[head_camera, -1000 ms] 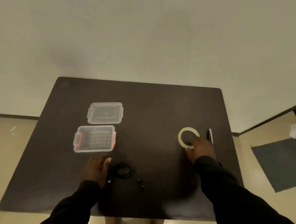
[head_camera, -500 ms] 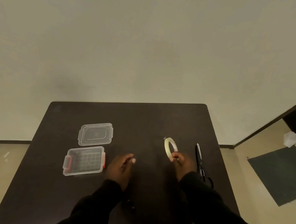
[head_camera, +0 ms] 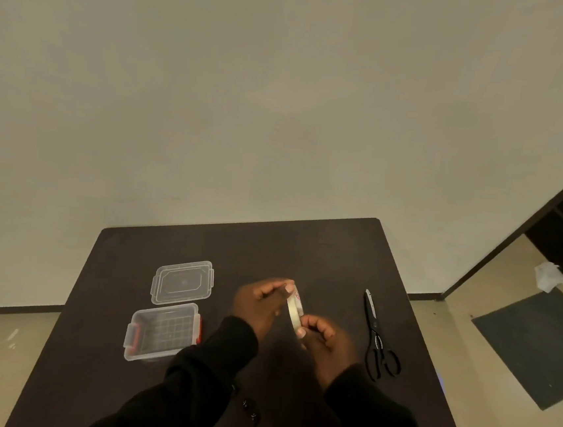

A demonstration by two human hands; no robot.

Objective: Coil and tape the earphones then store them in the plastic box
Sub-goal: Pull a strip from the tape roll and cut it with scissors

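Earphones' buds on dark table, tape roll pinched by left hand and right hand — beige wall behind.

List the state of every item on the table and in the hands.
Box: open, nothing seen inside, flat on the table.
Lid: off, lying behind the box.
Tape: lifted, on edge, held by both hands.
Scissors: closed, flat, untouched.
Earbuds: on the table by the sleeves, cable hidden.
Left hand: pinching the tape's top.
Right hand: gripping its lower edge.
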